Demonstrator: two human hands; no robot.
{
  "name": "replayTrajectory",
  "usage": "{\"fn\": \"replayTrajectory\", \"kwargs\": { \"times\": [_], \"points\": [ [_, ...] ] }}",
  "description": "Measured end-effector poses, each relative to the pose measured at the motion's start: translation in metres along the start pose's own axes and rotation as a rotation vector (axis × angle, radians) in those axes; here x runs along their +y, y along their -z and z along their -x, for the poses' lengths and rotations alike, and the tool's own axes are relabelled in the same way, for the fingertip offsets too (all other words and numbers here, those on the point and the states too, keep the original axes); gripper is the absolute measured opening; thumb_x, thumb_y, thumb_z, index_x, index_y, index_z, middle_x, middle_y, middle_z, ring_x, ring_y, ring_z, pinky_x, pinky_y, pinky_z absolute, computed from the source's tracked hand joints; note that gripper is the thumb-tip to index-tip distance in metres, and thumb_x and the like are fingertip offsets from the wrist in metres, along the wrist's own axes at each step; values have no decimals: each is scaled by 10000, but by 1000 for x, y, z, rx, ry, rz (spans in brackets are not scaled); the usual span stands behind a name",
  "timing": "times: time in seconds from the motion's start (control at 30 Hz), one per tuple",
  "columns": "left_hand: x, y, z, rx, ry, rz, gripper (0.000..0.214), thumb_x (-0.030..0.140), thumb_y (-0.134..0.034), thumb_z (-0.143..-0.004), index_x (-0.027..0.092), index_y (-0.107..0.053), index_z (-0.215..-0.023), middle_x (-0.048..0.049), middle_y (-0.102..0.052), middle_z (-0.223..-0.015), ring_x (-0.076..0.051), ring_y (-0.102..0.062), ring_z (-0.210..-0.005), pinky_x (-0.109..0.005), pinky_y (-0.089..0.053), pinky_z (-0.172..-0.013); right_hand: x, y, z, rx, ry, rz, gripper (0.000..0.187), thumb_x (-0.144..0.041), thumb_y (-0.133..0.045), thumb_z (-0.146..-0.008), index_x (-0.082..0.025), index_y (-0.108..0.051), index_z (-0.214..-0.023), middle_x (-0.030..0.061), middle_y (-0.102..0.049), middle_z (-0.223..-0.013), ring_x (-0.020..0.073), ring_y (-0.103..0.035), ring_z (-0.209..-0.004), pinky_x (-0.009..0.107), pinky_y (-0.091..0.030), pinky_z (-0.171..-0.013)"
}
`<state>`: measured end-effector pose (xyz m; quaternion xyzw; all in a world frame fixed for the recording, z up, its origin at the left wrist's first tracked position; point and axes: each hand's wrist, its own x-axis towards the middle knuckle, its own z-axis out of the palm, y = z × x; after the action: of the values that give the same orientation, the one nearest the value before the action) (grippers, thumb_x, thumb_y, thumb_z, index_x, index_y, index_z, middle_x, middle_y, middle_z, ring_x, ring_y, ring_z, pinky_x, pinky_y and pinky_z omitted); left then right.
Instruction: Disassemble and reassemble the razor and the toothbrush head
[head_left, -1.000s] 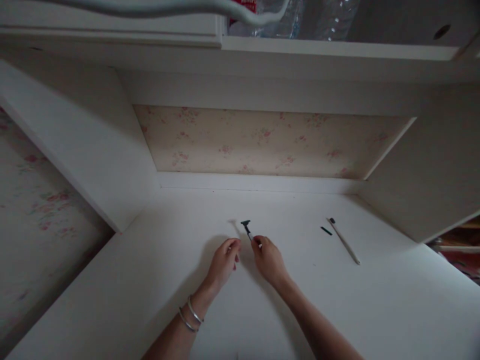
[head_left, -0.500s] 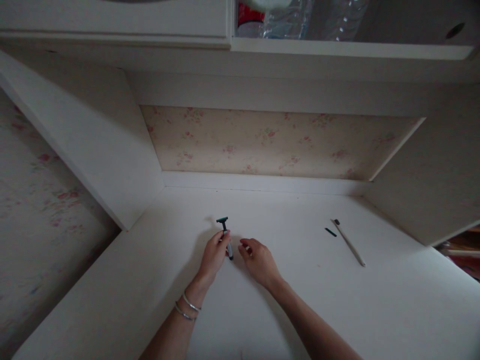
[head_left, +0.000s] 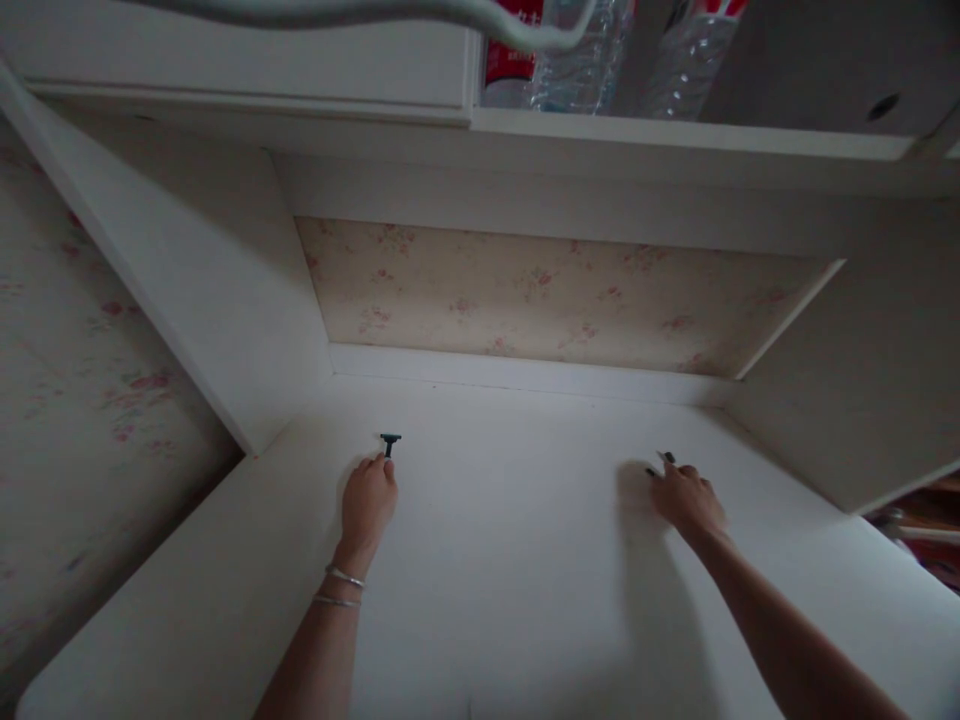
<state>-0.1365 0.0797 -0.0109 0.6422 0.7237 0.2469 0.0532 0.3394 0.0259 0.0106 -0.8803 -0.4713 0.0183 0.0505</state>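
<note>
My left hand (head_left: pixel 369 505) is closed around the handle of a razor (head_left: pixel 389 440) on the left of the white desktop. Its dark head and neck point away from me past the fingers; most of the handle is hidden. Over to the right, my right hand (head_left: pixel 690 500) is down on the desk with its fingers bent and their tips hidden. A small dark strip (head_left: pixel 650 472) shows at its left edge. Just beyond the fingers is the dark end of a slim white stick (head_left: pixel 669 457), whose shaft the hand covers. What the fingers grip cannot be made out.
A white desk (head_left: pixel 495 540) spans the space between two side panels (head_left: pixel 225 300). Low overhead is a cupboard shelf (head_left: pixel 675 140) with clear plastic bottles (head_left: pixel 577 60). A pale curved tube or cable (head_left: pixel 450 12) crosses the top. Floral wallpaper (head_left: pixel 525 290) covers the back.
My left hand has carried the razor leftward. My right hand has moved from beside it far to the right, over the white stick and the dark strip. The view has tilted slightly upward.
</note>
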Motion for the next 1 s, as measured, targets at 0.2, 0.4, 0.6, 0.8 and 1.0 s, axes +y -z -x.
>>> {"fn": "replayTrajectory", "kwargs": {
  "times": [0.2, 0.4, 0.6, 0.8, 1.0],
  "points": [
    [-2, -3, 0, 34, -43, -135, 291, 233, -379, -907, 133, -644, -971, -105, -644, -917, -202, -599, -845, -290, -424, -756, 10, -7, -19, -109, -5, 56, 381, -223, -357, -877, -95, -666, -1060, 218, -600, -1164, 341, -613, -997, 406, -481, -775],
    [-4, -6, -1, 47, -71, -183, 298, 213, -372, -915, 122, -638, -1011, -108, -627, -938, -193, -594, -830, -285, -428, -741, 1, -3, -22, -130, 4, 82, 377, -198, -339, -882, -91, -668, -1033, 225, -607, -1169, 356, -622, -992, 426, -492, -746],
    [-4, -6, 0, 38, -96, -194, 293, 214, -383, -914, 125, -657, -965, -110, -621, -914, -198, -582, -836, -291, -425, -760, -52, 4, 4, -92, 151, 74, 333, -135, -333, -894, -107, -624, -1054, 218, -626, -1106, 297, -638, -963, 385, -473, -753],
    [-3, -4, 1, 59, -77, -191, 305, 231, -364, -926, 126, -635, -1017, -118, -608, -956, -210, -563, -885, -306, -413, -792, -172, -14, 65, -95, 457, -56, 321, -250, -289, -967, -184, -592, -1049, 110, -688, -977, 200, -657, -881, 273, -445, -725],
    [1, -1, 6, 71, -70, -193, 275, 229, -402, -910, 149, -604, -1078, -103, -599, -992, -203, -560, -897, -303, -406, -803, -280, -31, 127, -83, 675, -179, 310, -278, -324, -970, -200, -622, -1003, 80, -667, -1038, 181, -654, -883, 250, -440, -734]
  ]
}}
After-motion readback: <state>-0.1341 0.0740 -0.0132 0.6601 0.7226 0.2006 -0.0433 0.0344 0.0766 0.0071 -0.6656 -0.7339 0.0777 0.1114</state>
